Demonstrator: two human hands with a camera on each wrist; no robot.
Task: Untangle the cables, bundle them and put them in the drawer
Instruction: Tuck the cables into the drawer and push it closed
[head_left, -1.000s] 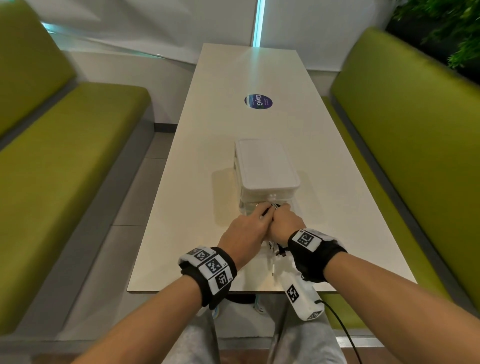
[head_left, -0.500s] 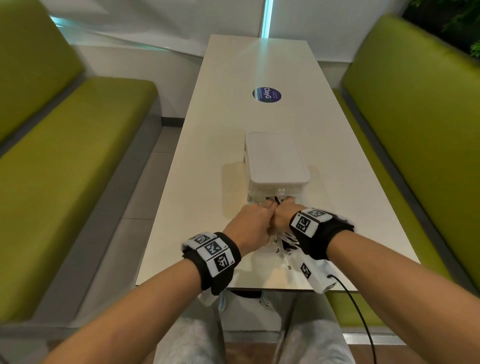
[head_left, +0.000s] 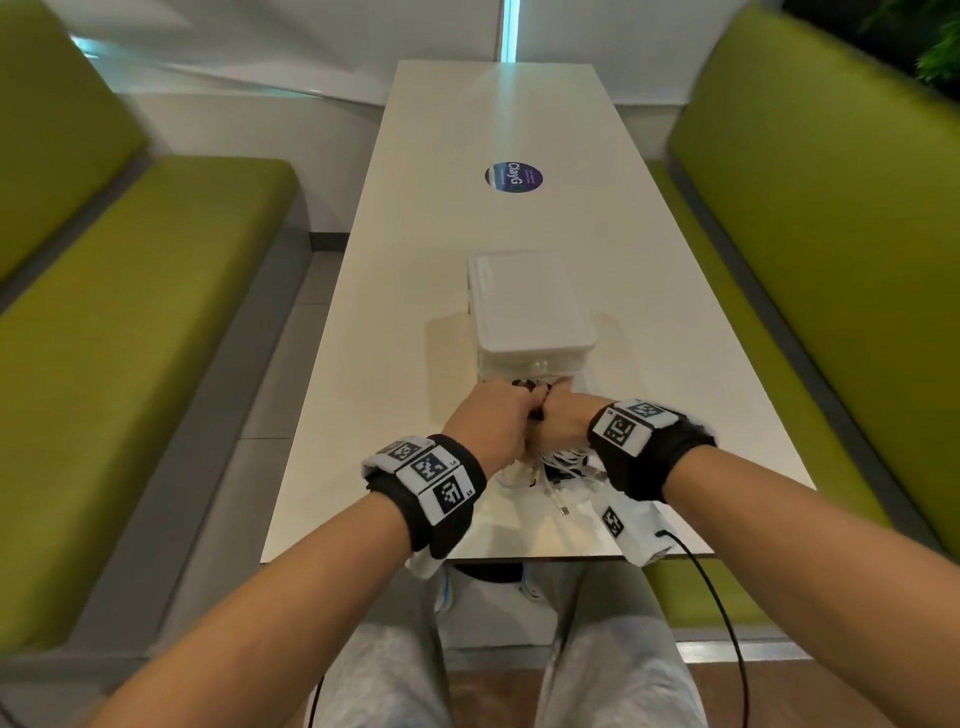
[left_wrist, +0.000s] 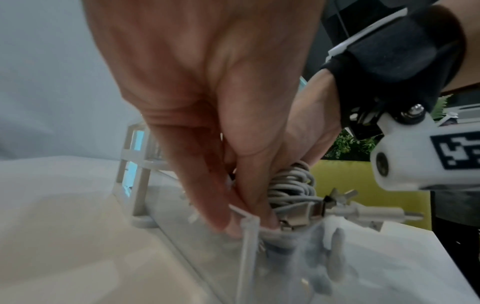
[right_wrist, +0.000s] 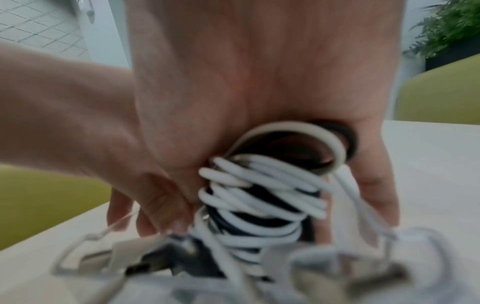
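Note:
A white drawer box (head_left: 530, 306) stands mid-table, its clear drawer (left_wrist: 249, 236) pulled out toward me. Both hands meet right in front of it. My right hand (head_left: 566, 415) grips a cable bundle (right_wrist: 259, 195) of black cable wound round with white cable, holding it upright over the drawer. My left hand (head_left: 493, 421) points down at the drawer's near corner, and its fingers (left_wrist: 221, 205) pinch the bundle's lower side. A metal USB plug (left_wrist: 298, 216) sticks out of the bundle (left_wrist: 293, 185). White loops (head_left: 563, 462) show under my wrists. The drawer's inside is mostly hidden.
The long white table (head_left: 467, 130) carries a round blue sticker (head_left: 514, 177) beyond the box. Green benches (head_left: 130, 312) flank both sides. A black lead (head_left: 722, 597) hangs from the right wrist camera over the table's near edge.
Both hands have moved a little away from me, closer to the box front, still together on the bundle. The head view has shifted slightly.

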